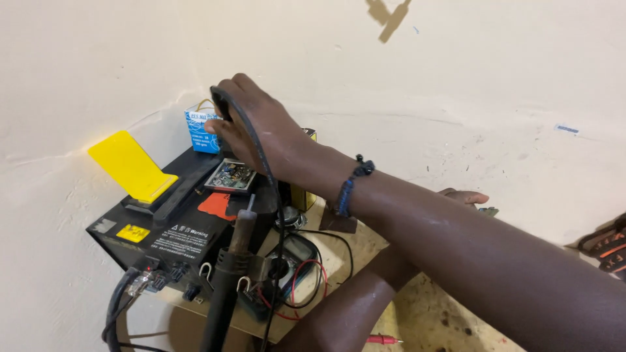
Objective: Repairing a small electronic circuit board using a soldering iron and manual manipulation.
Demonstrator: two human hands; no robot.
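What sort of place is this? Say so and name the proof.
Probably an electronics repair bench against a bare wall: a black box-shaped rework station with a hot-air handpiece docked in front, a multimeter with red and black leads, and a small tray of tiny parts on top.

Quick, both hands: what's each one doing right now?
Right hand: closed around a black cable above the black station.
Left hand: mostly hidden behind the right forearm; grip cannot be told.
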